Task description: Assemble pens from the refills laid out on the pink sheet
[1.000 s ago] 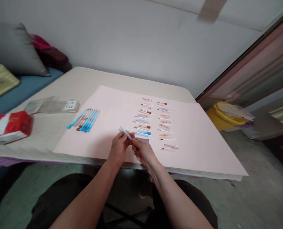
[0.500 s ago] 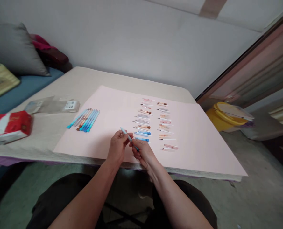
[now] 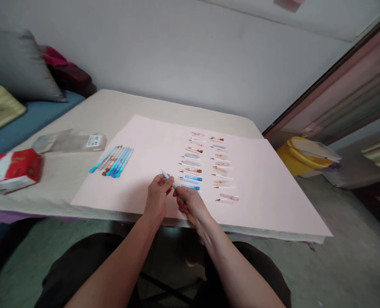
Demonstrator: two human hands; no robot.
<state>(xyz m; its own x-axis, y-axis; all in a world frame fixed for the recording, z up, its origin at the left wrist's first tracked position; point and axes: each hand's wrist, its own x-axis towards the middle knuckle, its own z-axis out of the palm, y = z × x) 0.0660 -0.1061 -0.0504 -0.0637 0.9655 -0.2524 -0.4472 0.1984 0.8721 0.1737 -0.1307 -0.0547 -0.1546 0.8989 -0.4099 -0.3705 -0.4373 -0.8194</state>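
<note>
Both my hands hold one light blue pen (image 3: 165,175) over the near edge of a pink sheet (image 3: 145,141). My left hand (image 3: 157,197) pinches its upper part, and my right hand (image 3: 190,204) is closed on its lower end. Just beyond my hands lie two rows of small pen parts (image 3: 192,162) on the sheet, blue ones nearest, pink and brown ones farther back. A bunch of whole blue and brown pens (image 3: 114,160) lies at the sheet's left edge.
The beige table (image 3: 90,111) also bears a clear plastic package (image 3: 69,142) and a red tissue pack (image 3: 12,170) at the left. A grey pillow (image 3: 19,64) sits behind on a blue bed. A yellow bucket (image 3: 300,156) stands on the floor at the right.
My hands stay in place; the pen has been drawn apart slightly, my right hand slipping a little down and right along it.
</note>
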